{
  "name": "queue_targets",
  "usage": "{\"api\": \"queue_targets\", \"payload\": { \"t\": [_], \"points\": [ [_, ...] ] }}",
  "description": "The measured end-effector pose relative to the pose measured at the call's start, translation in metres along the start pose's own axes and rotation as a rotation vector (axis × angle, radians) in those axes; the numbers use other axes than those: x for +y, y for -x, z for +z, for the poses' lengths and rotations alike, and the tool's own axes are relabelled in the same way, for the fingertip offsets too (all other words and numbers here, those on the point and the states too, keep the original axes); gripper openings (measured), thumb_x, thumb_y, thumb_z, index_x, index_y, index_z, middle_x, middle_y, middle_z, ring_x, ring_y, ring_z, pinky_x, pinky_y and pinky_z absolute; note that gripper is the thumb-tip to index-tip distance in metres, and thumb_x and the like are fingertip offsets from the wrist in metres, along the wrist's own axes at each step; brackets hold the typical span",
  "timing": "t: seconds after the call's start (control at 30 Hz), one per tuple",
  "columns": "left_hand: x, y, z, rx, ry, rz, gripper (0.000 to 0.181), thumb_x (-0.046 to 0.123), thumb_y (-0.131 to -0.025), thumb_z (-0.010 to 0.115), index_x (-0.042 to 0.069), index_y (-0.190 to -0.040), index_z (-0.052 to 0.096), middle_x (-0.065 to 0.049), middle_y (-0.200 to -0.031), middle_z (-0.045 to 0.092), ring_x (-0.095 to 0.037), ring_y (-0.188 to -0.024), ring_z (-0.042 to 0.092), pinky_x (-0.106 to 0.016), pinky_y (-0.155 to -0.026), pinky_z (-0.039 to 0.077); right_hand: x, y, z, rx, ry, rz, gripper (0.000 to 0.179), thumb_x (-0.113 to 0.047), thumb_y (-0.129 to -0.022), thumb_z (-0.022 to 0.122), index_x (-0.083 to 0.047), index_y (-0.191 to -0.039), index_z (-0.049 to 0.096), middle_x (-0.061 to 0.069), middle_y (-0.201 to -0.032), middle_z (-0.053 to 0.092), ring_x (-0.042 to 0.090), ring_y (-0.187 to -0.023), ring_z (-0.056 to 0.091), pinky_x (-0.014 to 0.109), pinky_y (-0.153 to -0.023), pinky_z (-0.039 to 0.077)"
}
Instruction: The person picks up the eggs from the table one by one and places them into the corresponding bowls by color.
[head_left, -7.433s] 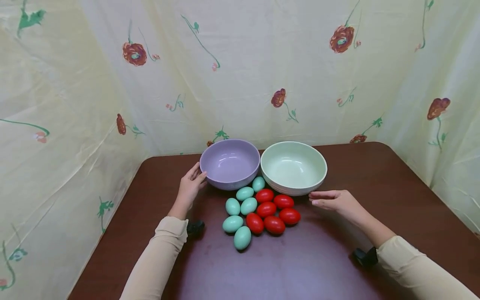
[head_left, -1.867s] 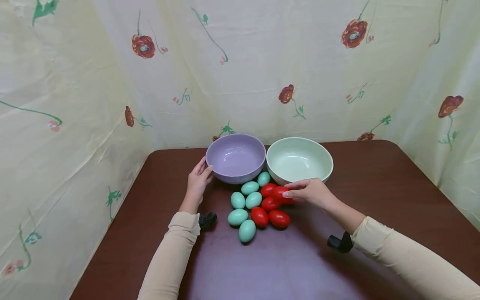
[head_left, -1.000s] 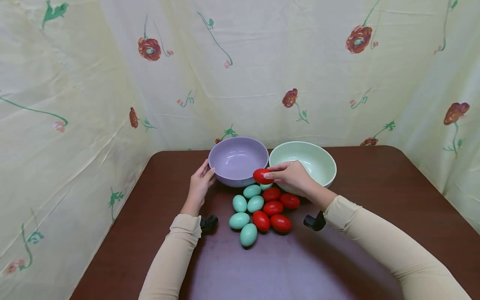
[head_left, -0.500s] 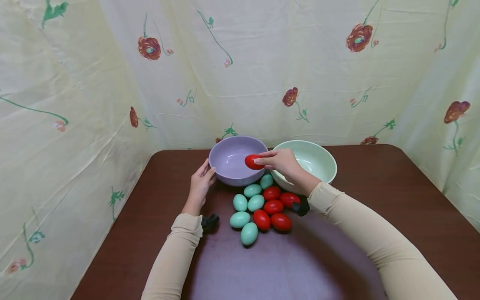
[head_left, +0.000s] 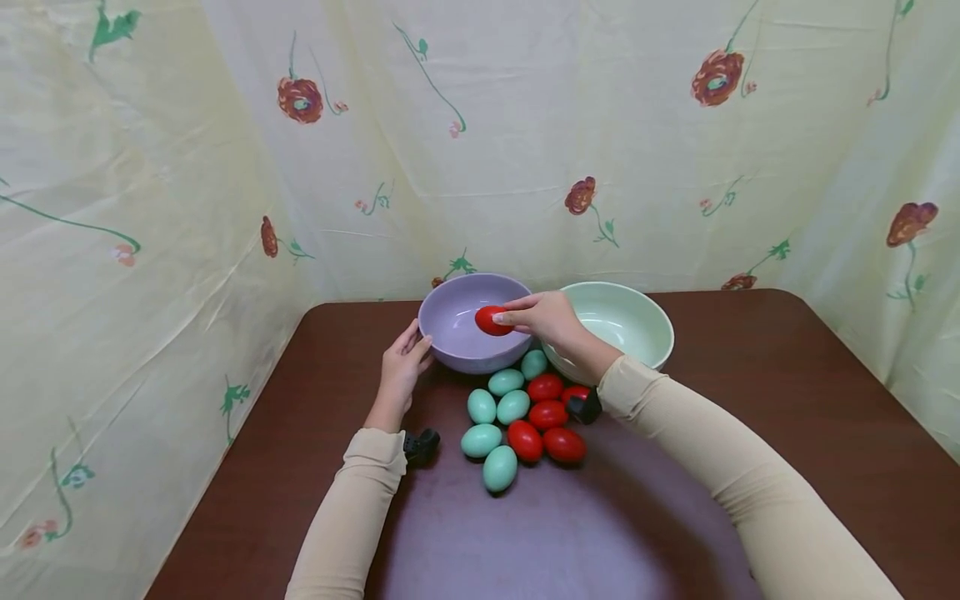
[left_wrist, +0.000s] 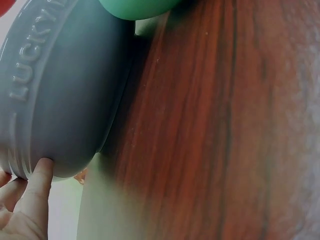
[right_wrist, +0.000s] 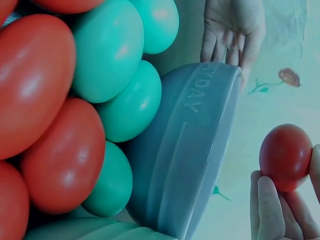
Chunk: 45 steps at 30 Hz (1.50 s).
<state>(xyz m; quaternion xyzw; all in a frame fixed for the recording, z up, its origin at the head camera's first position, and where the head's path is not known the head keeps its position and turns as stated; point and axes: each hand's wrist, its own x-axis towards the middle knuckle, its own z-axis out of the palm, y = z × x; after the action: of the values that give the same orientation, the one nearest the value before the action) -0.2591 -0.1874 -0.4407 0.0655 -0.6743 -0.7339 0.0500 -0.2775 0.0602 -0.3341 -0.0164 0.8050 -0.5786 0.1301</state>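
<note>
My right hand (head_left: 553,322) pinches a red egg (head_left: 491,321) between thumb and fingertips, above the right part of the purple bowl (head_left: 472,364). In the right wrist view the same red egg (right_wrist: 285,156) is held clear of the bowl's rim. My left hand (head_left: 400,367) touches the left side of the purple bowl with straight fingers. The left wrist view shows its thumb (left_wrist: 41,182) against the bowl's outer wall (left_wrist: 75,90). Several teal eggs (head_left: 482,441) and several red eggs (head_left: 565,446) lie grouped in front of the bowls.
A pale green bowl (head_left: 637,329) stands just right of the purple one, partly covered by my right hand and forearm. The brown table (head_left: 750,367) ends at a floral curtain (head_left: 480,150) behind the bowls. A black wrist camera (head_left: 585,407) hangs near the red eggs.
My right hand came in from the right, picked a red egg from the group, and carried it up and left over the purple bowl. The left hand stays at the purple bowl's side.
</note>
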Motion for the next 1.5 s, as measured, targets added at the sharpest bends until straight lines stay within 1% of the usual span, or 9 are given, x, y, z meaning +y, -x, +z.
{"api": "queue_targets", "payload": {
  "t": [0.13,0.3,0.53,0.77,0.87,1.0,1.27,1.37,1.5],
  "points": [
    [0.000,-0.001,0.002,0.000,0.006,-0.013,0.059,0.019,-0.100,0.060,0.014,-0.154,0.038,-0.009,-0.162,0.032,-0.025,-0.146,0.039,-0.047,-0.111,0.043,-0.002,-0.008,0.003,0.005,-0.006,0.017,0.039,-0.026,-0.085,0.080,-0.006,-0.119,0.073,0.013,-0.126,0.067,0.028,-0.113,0.065,0.037,-0.099,0.056],
    [-0.002,-0.001,0.005,0.007,0.013,-0.040,0.059,0.020,-0.100,0.060,0.016,-0.154,0.038,-0.007,-0.162,0.033,-0.026,-0.143,0.043,-0.046,-0.112,0.043,-0.001,-0.016,0.009,0.008,-0.012,0.078,0.040,-0.028,-0.083,0.082,-0.008,-0.117,0.074,0.011,-0.127,0.067,0.027,-0.113,0.066,0.036,-0.099,0.056],
    [-0.005,0.000,0.007,0.008,0.031,-0.028,0.057,0.019,-0.100,0.060,0.015,-0.154,0.039,-0.009,-0.162,0.033,-0.025,-0.146,0.040,-0.048,-0.111,0.042,0.000,-0.021,0.018,0.005,-0.027,0.033,0.040,-0.023,-0.084,0.081,-0.003,-0.118,0.073,0.015,-0.125,0.069,0.029,-0.111,0.067,0.037,-0.097,0.057],
    [-0.007,0.003,0.008,0.004,0.016,-0.033,0.058,0.020,-0.100,0.060,0.015,-0.154,0.038,-0.008,-0.162,0.034,-0.026,-0.145,0.042,-0.047,-0.110,0.043,0.002,-0.029,0.023,0.019,0.002,0.040,0.040,-0.026,-0.083,0.081,-0.004,-0.116,0.074,0.015,-0.127,0.068,0.028,-0.107,0.070,0.035,-0.095,0.058],
    [-0.007,0.002,0.009,0.014,0.028,-0.025,0.058,0.019,-0.100,0.060,0.014,-0.154,0.039,-0.010,-0.162,0.034,-0.028,-0.143,0.043,-0.048,-0.111,0.043,0.001,-0.034,0.026,0.030,0.001,0.029,0.040,-0.025,-0.083,0.082,-0.004,-0.116,0.074,0.015,-0.127,0.068,0.029,-0.105,0.070,0.035,-0.094,0.058],
    [-0.008,0.001,0.010,0.006,0.032,-0.022,0.058,0.020,-0.100,0.061,0.014,-0.154,0.039,-0.010,-0.162,0.034,-0.029,-0.143,0.043,-0.049,-0.112,0.042,0.006,-0.040,0.029,0.052,0.010,0.046,0.037,-0.022,-0.083,0.082,-0.002,-0.114,0.075,0.016,-0.125,0.069,0.029,-0.104,0.068,0.034,-0.091,0.059],
    [-0.015,0.007,0.005,0.020,0.019,-0.073,0.059,0.023,-0.099,0.061,0.018,-0.154,0.039,-0.006,-0.162,0.035,-0.025,-0.144,0.042,-0.046,-0.110,0.043,0.015,-0.045,0.050,0.000,0.086,0.078,0.035,-0.023,-0.082,0.083,-0.004,-0.111,0.076,0.013,-0.116,0.073,0.027,-0.105,0.067,0.032,-0.087,0.061],
    [-0.011,0.007,0.003,0.019,0.010,-0.057,0.059,0.022,-0.099,0.061,0.017,-0.154,0.039,-0.008,-0.161,0.035,-0.026,-0.144,0.043,-0.046,-0.110,0.044,0.014,-0.049,0.055,0.008,0.099,0.072,0.035,-0.024,-0.082,0.082,-0.004,-0.111,0.076,0.013,-0.115,0.074,0.027,-0.105,0.067,0.032,-0.086,0.061],
    [0.001,0.002,0.001,0.015,-0.003,-0.033,0.059,0.021,-0.099,0.062,0.016,-0.153,0.040,-0.009,-0.161,0.036,-0.027,-0.144,0.043,-0.047,-0.109,0.044,0.006,-0.055,0.056,0.027,0.135,0.062,0.034,-0.025,-0.083,0.082,-0.006,-0.111,0.077,0.011,-0.114,0.074,0.026,-0.105,0.066,0.031,-0.086,0.061]
  ]
}}
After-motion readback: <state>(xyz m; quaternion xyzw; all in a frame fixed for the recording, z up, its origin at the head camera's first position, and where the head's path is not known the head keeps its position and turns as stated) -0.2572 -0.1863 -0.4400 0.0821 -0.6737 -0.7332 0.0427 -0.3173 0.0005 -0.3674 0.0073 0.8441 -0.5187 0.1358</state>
